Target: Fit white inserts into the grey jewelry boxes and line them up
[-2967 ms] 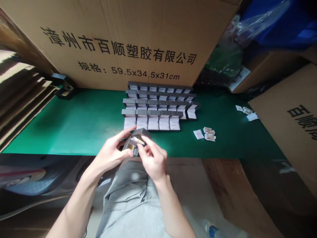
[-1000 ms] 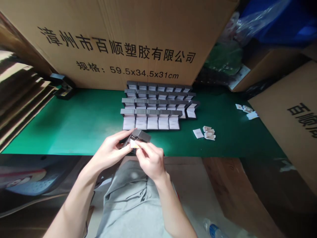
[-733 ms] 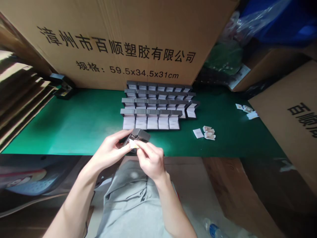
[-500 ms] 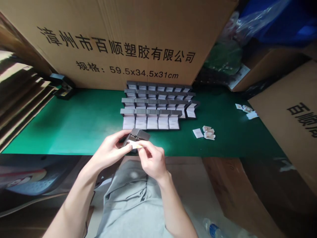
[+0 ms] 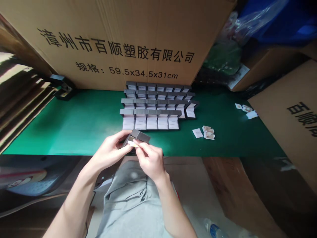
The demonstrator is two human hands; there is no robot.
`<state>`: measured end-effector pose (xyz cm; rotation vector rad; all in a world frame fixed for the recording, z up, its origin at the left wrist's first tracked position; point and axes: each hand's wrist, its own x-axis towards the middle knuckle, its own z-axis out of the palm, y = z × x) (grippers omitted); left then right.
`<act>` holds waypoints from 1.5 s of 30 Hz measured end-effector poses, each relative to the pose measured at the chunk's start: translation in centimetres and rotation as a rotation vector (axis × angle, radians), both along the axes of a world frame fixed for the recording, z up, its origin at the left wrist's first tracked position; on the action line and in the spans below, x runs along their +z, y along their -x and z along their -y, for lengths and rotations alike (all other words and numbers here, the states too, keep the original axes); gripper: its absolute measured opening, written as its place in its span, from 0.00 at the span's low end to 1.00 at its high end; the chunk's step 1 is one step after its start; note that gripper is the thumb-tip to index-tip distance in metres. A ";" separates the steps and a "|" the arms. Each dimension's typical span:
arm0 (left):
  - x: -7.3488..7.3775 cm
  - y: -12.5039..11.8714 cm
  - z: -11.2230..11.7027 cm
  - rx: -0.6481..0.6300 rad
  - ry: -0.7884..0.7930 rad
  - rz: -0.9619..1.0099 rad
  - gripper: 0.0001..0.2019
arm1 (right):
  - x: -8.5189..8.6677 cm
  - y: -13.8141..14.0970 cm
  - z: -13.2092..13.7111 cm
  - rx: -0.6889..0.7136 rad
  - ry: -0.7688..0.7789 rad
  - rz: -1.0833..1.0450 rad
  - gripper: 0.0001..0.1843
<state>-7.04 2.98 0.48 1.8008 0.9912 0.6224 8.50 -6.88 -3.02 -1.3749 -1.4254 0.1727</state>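
Observation:
Near the table's front edge, my left hand (image 5: pixel 112 147) is wrapped round a small dark grey hinged box (image 5: pixel 141 136) with its lid up. My right hand (image 5: pixel 151 158) pinches a small white card (image 5: pixel 132 143) with a yellowish patch at the mouth of that box. The left thumb lies against the card's near end. Just beyond my hands, several rows of similar open grey boxes (image 5: pixel 151 112) stand close together, with white inserts showing inside. The inside of the held box is mostly hidden by the card and fingers.
On the green table (image 5: pixel 81 122), a white card (image 5: pixel 197 133) and folded card pieces (image 5: pixel 209 133) lie right of the rows. More pieces (image 5: pixel 247 109) lie farther right. A large carton (image 5: pixel 111 19) stands behind, another carton (image 5: pixel 294 125) at right. A black object (image 5: pixel 63 89) sits back left.
My right hand has moved slightly left, bringing the white card closer against the box opening. My left hand keeps its hold on the box.

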 end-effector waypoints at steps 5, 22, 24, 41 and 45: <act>0.3 -0.3 0.2 -0.030 0.044 0.096 0.23 | -0.3 0.3 -0.2 -0.077 -0.029 0.111 0.14; 0.4 -0.5 0.3 0.204 0.157 0.255 0.23 | 0.6 0.1 0.0 -0.112 -0.130 -0.090 0.13; 0.4 -0.5 0.3 0.208 0.163 0.260 0.23 | 0.7 0.0 0.0 -0.110 -0.114 -0.078 0.14; 1.3 -0.6 0.8 0.201 0.171 0.285 0.23 | 0.3 0.0 -0.1 -0.076 -0.042 -0.076 0.15; 1.3 -0.6 0.8 0.220 0.157 0.294 0.21 | 0.1 0.1 0.0 -0.076 -0.001 -0.101 0.14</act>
